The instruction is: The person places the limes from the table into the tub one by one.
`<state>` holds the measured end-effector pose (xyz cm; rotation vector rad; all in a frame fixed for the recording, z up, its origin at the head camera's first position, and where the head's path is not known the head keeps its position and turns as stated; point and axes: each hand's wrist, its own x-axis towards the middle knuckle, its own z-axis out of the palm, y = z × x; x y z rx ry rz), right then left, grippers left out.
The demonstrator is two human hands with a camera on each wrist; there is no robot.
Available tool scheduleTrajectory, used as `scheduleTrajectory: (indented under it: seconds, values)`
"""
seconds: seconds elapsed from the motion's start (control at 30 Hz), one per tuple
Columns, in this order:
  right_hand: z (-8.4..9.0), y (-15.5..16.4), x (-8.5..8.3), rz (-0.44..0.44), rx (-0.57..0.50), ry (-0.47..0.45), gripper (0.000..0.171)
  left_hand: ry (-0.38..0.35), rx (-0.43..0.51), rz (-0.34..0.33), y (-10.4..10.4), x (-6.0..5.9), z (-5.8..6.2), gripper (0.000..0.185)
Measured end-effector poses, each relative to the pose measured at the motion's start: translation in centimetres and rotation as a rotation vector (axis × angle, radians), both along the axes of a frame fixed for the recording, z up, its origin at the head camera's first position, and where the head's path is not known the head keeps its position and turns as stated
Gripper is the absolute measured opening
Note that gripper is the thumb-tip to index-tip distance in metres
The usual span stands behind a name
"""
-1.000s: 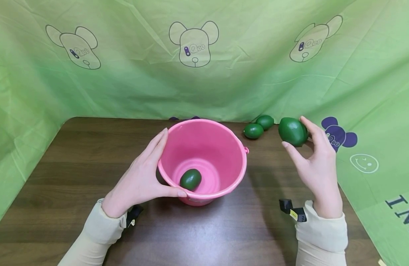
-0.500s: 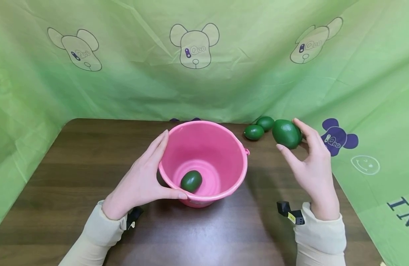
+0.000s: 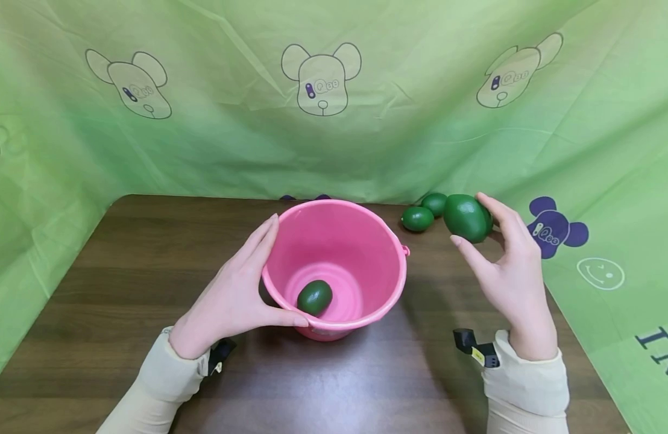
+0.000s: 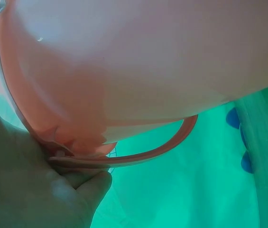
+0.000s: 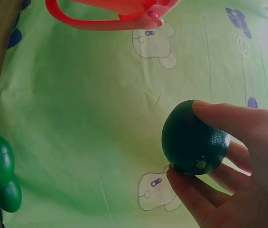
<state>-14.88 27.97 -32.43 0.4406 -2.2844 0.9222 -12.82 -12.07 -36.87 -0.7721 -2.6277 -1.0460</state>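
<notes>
A pink bucket stands upright on the table in the head view, with one dark green lime on its bottom. My left hand holds the bucket by its left side, thumb along the near rim and fingers spread toward the far rim. The left wrist view shows the bucket's outer wall and its handle hanging by that hand. My right hand pinches a glossy green lime between thumb and fingers, raised to the right of the bucket. A pale stem mark shows on this lime in the right wrist view.
Two more green limes, a nearer one and a farther one, lie close together at the table's back edge, right of the bucket. A green printed cloth hangs behind and beside the brown wooden table.
My right hand has moved slightly left with the lime, mostly in the first half second. The left hand keeps its hold on the bucket. The head view has shifted a little.
</notes>
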Motion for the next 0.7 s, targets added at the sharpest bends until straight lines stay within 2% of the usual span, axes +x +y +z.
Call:
scheduleTrajectory:
  seconds: [0.7]
  values:
    - [0.69,-0.5,-0.05,0.039,0.024,-0.019,0.088,-0.012,-0.017,0.009,-0.05,0.0,0.18,0.139]
